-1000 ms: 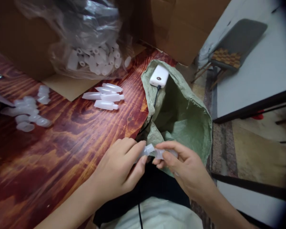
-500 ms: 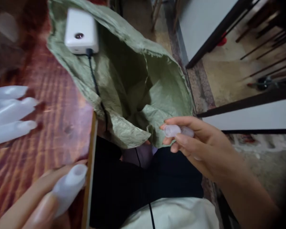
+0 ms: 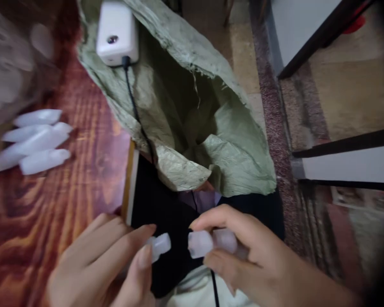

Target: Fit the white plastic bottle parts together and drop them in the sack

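My left hand is closed round a small translucent white plastic bottle, with only its narrow neck showing past the thumb and forefinger. My right hand pinches a translucent plastic cap between thumb and fingers. Behind that cap, another cap lies against the palm. The bottle's neck and the front cap face each other over my lap, a small gap apart. Several more white bottles lie in a loose group on the wooden table to the left.
A green woven sack gapes wide in front of my lap. On its rim rests a white power bank with a black cable. A clear bag of white pieces sits at the table's upper left. Dark-framed panels stand right.
My left hand has moved right from over the table, turning the bottle's neck toward the cap. My right hand has come down and left with its caps. The view has shifted.
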Available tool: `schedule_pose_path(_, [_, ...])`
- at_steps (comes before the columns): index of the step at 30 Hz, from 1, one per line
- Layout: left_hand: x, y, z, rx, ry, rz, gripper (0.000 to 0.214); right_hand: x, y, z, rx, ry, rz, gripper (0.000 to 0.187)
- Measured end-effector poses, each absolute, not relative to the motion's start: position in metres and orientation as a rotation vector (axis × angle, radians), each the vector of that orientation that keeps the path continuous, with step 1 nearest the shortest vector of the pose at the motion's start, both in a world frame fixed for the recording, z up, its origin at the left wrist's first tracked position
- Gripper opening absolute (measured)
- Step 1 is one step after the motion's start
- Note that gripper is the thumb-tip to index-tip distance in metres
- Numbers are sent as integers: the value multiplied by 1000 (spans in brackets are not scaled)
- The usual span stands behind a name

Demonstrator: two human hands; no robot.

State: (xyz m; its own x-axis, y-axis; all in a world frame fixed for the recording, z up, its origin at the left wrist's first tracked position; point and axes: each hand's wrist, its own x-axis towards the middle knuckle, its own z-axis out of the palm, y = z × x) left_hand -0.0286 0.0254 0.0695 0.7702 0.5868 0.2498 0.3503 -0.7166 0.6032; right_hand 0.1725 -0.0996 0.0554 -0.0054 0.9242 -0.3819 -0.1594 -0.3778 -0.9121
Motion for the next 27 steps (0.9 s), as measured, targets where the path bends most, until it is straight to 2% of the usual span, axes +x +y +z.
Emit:
schedule_pose_path(7, [-23, 37, 83, 2370, 588, 553, 19, 150, -75, 56, -1246, -1486, 1085, 21])
schedule_pose_path(12, [-27, 36, 82, 2266, 548, 580, 21, 139, -79, 55, -1243, -1786, 476, 24])
schedule_pose_path(15, [-27, 35, 81, 2218, 558, 600, 23, 138, -76, 60, -1250, -1838, 247, 20])
schedule_pose_path(18, [-28, 35, 81, 2212, 539, 586, 24, 134, -73, 62, -1280, -1824, 318, 21])
schedule_pose_path(22, [-29, 35, 82, 2259, 524, 507, 22, 127, -82, 57, -1440, -1500, 815, 39])
schedule_pose_path(24, [-29, 35, 81, 2276, 523, 476, 23, 127, -89, 53, -1476, -1470, 754, 41])
schedule_pose_path(27, [-27, 35, 81, 2292, 507, 456, 24, 134, -97, 44, -1446, -1711, 428, 27])
